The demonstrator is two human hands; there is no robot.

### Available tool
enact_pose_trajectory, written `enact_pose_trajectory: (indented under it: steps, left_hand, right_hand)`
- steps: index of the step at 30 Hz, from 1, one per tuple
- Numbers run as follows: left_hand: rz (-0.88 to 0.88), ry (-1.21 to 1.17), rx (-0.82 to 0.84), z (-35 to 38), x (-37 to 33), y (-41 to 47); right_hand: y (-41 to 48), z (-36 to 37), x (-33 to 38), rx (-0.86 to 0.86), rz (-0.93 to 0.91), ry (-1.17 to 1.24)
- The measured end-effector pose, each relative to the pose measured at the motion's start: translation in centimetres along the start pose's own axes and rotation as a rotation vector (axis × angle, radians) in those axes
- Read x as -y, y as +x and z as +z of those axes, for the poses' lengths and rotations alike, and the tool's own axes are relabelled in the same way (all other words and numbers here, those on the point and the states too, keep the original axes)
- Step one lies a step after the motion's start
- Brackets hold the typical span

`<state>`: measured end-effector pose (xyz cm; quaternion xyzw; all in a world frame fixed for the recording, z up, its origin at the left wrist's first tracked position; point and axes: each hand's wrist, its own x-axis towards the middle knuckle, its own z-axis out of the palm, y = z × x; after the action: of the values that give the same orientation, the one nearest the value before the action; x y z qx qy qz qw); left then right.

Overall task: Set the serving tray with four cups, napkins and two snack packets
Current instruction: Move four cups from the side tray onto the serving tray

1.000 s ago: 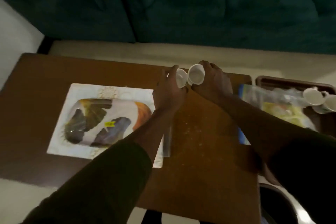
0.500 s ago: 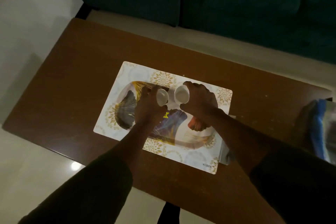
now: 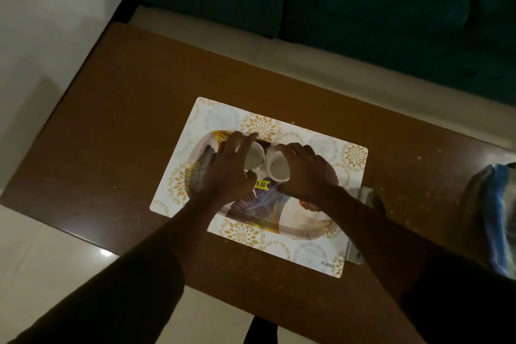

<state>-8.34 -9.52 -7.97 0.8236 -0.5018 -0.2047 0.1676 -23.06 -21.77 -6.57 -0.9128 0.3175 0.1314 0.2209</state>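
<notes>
Beside a dark teal sofa (image 3: 363, 3) on pale tiled floor (image 3: 42, 36), brown wooden table (image 3: 139, 120); patterned placemat (image 3: 307, 248) under oval serving tray (image 3: 279, 218); left hand (image 3: 226, 170) clasping left cup (image 3: 253, 158), right hand (image 3: 307, 173) clasping right cup (image 3: 277, 168), both cups over the tray's far end; yellow price sticker (image 3: 262, 184)

Two cups (image 3: 266, 163) side by side on tray (image 3: 304, 227), tray on placemat (image 3: 312, 253)

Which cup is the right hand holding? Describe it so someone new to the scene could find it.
Start at the brown table, then the patterned placemat with the leaf-print tray on it. Two white cups sit side by side near the tray's far edge; the right hand holds the right cup, just above the yellow price sticker.
</notes>
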Motion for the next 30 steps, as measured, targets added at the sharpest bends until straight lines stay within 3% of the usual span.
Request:
enact_pose_trajectory:
  steps: [3, 6, 11, 14, 16, 19, 26, 30]
  left_hand:
    - [0.155, 0.121, 0.161, -0.9, 0.3, 0.7]
    - [0.227, 0.106, 0.205, -0.7, 0.4, 1.2]
    - [-0.076, 0.097, 0.090, -0.6, -0.5, 0.0]
    - [-0.249, -0.022, 0.012, 0.5, -0.7, -1.4]
    - [-0.216, -0.018, 0.023, 1.0, -0.3, -2.0]
    - [-0.086, 0.012, 0.029, 1.3, 0.6, -2.1]
    - [-0.163, -0.151, -0.025, 1.6, 0.5, -2.1]
    - [-0.141, -0.199, -0.037, 1.9, 0.5, -1.9]
  right_hand:
    - [0.2, -0.3, 0.5, -0.013, 0.041, -0.009]
    - [0.5, -0.7, 1.1, -0.011, 0.014, -0.061]
    - [-0.3, -1.5, 1.4, 0.084, -0.094, -0.136]
    - [-1.7, -1.3, 1.3, -0.146, 0.071, 0.051]
    - [-2.5, -0.6, 1.2, -0.261, 0.248, 0.126]
    - [-3.1, 1.0, 1.3, -0.229, 0.349, 0.152]
    - [-1.9, 2.4, 1.7, -0.195, 0.079, 0.169]
    - [-3.1, 3.3, 1.4, -0.328, 0.155, 0.236]
